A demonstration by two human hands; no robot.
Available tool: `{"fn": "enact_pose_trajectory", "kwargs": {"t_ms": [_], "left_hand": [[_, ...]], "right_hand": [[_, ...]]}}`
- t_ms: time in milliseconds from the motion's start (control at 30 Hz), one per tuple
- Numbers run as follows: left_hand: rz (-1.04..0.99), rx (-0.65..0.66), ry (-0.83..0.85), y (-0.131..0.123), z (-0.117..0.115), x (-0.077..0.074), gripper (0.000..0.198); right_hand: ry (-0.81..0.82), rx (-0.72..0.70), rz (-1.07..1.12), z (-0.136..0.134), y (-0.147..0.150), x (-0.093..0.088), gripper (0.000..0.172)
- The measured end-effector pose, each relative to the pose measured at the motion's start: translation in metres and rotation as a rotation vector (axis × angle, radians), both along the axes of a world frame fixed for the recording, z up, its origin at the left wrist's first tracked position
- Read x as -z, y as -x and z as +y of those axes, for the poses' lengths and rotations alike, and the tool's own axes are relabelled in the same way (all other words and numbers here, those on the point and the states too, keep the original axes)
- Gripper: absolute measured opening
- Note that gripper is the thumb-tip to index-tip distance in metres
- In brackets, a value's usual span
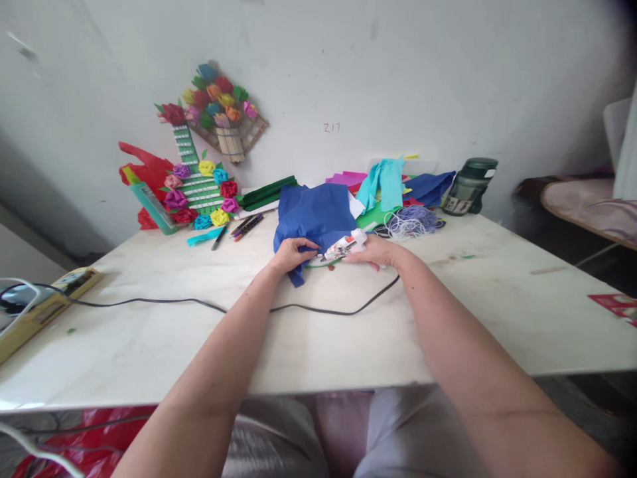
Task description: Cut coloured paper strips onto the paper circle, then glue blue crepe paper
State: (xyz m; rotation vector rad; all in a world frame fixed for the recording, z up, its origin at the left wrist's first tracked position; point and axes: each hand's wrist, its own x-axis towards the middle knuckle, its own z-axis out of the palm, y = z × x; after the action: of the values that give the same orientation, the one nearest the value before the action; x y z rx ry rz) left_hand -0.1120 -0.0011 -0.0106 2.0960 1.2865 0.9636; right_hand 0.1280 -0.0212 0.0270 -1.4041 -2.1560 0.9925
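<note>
My right hand (381, 252) is closed around a white glue gun (343, 247) with a printed pattern, its nozzle pointing left. A wide blue sheet (313, 209), crumpled and looking like crepe paper or cloth, lies in front of my hands. My left hand (294, 255) rests at the sheet's near edge, fingers bent and pinching it near the nozzle. Under the nozzle shows part of a flat piece with a green rim (326, 264), mostly covered by the sheet and my hands. A black cord (318, 309) loops from beside my right hand leftward across the table.
Paper-flower crafts (204, 189) stand at the back left beside a green glue bottle (154, 206) and pens (247, 227). Coloured sheets (383, 186), a yarn bundle (415, 221) and a dark bottle (470, 186) sit at the back right. A power strip (50, 312) lies left.
</note>
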Motion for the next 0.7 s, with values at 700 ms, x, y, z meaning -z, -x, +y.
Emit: {"fn": "enact_pose_trajectory", "kwargs": {"t_ms": [700], "left_hand": [[0.042,-0.010,-0.004,-0.0015,-0.0020,-0.0026,0.028]], "right_hand": [[0.012,-0.024,0.017,0.0037,-0.0061,0.0035,0.034]]}}
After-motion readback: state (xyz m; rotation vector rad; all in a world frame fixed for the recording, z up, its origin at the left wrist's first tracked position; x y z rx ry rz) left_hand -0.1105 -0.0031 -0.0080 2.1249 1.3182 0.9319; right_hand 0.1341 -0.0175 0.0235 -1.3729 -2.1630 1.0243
